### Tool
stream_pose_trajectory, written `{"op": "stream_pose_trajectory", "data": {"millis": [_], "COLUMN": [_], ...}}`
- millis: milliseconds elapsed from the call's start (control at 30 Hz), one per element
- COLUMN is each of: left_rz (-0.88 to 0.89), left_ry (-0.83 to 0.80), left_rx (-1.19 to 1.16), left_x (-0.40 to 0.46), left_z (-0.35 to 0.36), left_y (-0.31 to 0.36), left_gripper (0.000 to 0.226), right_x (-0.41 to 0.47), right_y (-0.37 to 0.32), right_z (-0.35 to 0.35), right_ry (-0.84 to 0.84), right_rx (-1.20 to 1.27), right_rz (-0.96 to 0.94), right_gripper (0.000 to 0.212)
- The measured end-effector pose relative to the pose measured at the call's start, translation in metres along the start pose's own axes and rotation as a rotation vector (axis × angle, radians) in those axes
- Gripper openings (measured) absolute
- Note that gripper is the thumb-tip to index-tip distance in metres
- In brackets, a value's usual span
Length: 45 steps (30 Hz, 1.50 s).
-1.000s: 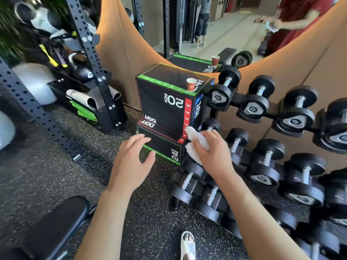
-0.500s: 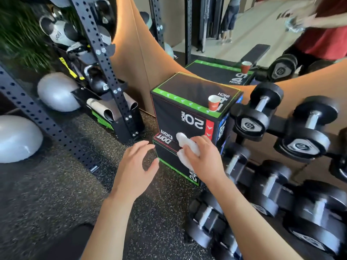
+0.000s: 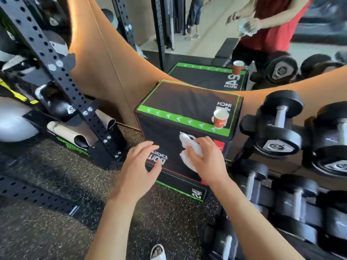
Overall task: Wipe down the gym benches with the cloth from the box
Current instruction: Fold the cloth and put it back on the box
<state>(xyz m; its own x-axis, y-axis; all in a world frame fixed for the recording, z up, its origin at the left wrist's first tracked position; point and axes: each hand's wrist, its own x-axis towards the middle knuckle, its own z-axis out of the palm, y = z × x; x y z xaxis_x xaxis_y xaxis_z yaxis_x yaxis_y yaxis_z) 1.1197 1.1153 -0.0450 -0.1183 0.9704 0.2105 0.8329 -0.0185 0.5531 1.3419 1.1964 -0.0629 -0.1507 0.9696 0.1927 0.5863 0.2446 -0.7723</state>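
A black plyo box with green edging stands against the wall ahead. My right hand grips a crumpled white cloth in front of the box's front face. My left hand hovers beside it with fingers loosely spread, holding nothing. In the mirror above, the end of a black bench shows behind the box's reflection.
A red paper cup stands on the box's top right corner. Dumbbells on a rack fill the right side. A black perforated steel rig with rolled mats stands at the left. Speckled rubber floor lies below.
The view has closed in on the box and tilted up. Both hands have come nearer the box's front face, the cloth still in my right hand.
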Motion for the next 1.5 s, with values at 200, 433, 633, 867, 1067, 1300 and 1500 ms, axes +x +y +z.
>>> {"op": "stream_pose_trajectory", "data": {"millis": [200,433,633,867,1067,1300,1500], "left_rz": [0.144,0.243,0.29,0.265,0.247,0.269,0.447], "left_ry": [-0.105,-0.133,-0.167,-0.214,-0.27,-0.386,-0.539], "left_rx": [-0.036,-0.126,-0.171,-0.108,-0.065,-0.068,-0.048], "left_x": [0.102,0.18,0.232,0.318,0.378,0.43,0.475], "left_z": [-0.016,-0.01,0.018,0.058,0.098,0.135,0.151], "left_y": [-0.057,-0.076,-0.083,-0.098,-0.111,-0.137,-0.186], "left_gripper": [0.044,0.042,0.041,0.041,0.041,0.043,0.046], "right_x": [0.074,0.124,0.173,0.263,0.332,0.36,0.354], "right_y": [-0.023,-0.036,-0.022,0.021,0.071,0.124,0.132], "right_z": [0.051,0.067,0.064,0.082,0.116,0.166,0.181], "right_ry": [0.096,0.129,0.161,0.123,0.045,-0.128,-0.234], "right_rx": [-0.028,-0.131,-0.162,-0.164,-0.212,-0.421,-0.443], "right_rz": [0.126,0.15,0.171,0.203,0.297,0.201,0.302], "right_gripper": [0.015,0.017,0.018,0.019,0.029,0.04,0.066]}}
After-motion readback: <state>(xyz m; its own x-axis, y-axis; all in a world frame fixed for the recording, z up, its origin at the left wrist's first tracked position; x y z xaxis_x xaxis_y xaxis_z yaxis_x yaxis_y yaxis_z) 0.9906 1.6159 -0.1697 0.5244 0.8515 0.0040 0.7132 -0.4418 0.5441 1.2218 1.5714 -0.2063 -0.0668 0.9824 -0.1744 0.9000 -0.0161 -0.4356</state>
